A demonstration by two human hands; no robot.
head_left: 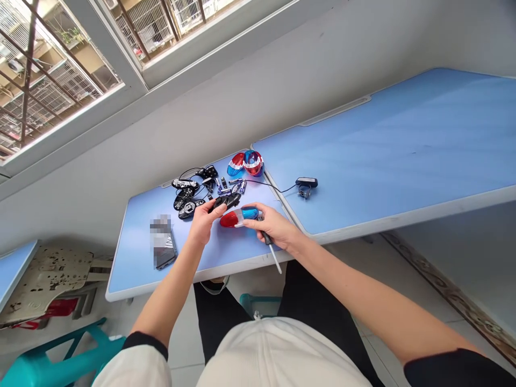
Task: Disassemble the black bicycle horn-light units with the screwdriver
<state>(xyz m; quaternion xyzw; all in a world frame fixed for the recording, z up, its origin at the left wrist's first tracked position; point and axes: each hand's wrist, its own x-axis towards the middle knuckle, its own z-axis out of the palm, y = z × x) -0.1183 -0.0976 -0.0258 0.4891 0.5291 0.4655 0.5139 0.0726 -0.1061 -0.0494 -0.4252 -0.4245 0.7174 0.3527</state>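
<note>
My left hand (202, 221) is closed on a black plastic housing (230, 201), held just over the table. Between the fingers of my right hand (276, 226) is a glossy red-and-blue plastic lamp cover (230, 218) with a pale band across its middle. A screwdriver (276, 259) is tucked in the same hand, its shaft pointing down past the table's front edge. The cover and the housing are close together; whether they touch I cannot tell. Behind my hands lie several blue-and-silver batteries (224, 190).
Two more red-and-blue covers (253, 163) sit at the table's back edge. Several black housings (186, 198) with wires lie at the left. A cabled black device (307, 184) rests on the right-hand table (387, 156). A phone (166, 259) lies front left, partly pixelated.
</note>
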